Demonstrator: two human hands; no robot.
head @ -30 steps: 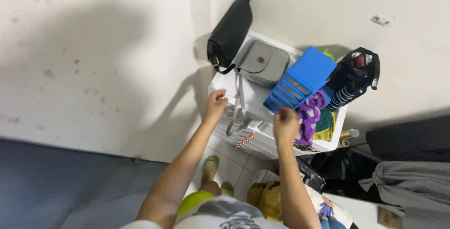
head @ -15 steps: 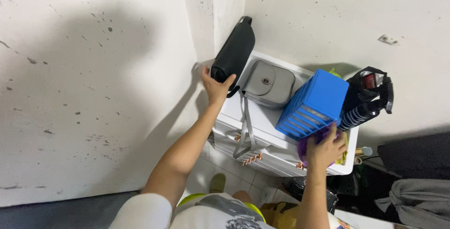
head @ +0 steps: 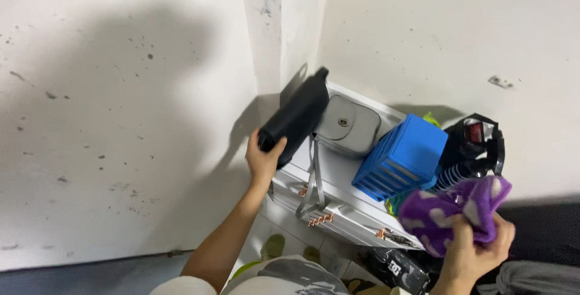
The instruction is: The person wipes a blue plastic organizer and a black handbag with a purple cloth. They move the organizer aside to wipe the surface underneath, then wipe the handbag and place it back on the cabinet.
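My left hand (head: 262, 161) grips the lower end of a black bag (head: 296, 117), which leans tilted off the left side of a white drawer unit (head: 338, 207). At the lower right, my right hand (head: 473, 253) holds a purple cloth with white spots (head: 450, 210), lifted away from the unit. A grey purse (head: 348, 126) lies on the unit's top, its strap hanging down the front. Beside it a blue slatted basket (head: 403, 156) stands tipped on its side.
A black, white-striped bundle with a red patch (head: 474, 150) stands at the unit's right end against the white wall (head: 121, 120). Green cloth shows under the basket. A black item (head: 396, 266) lies on the floor by the unit. My feet stand on tiles below.
My left hand went from the unit's front edge to the black bag and pulled it outward. My right hand drew the purple cloth out from beside the basket and lifted it rightward.
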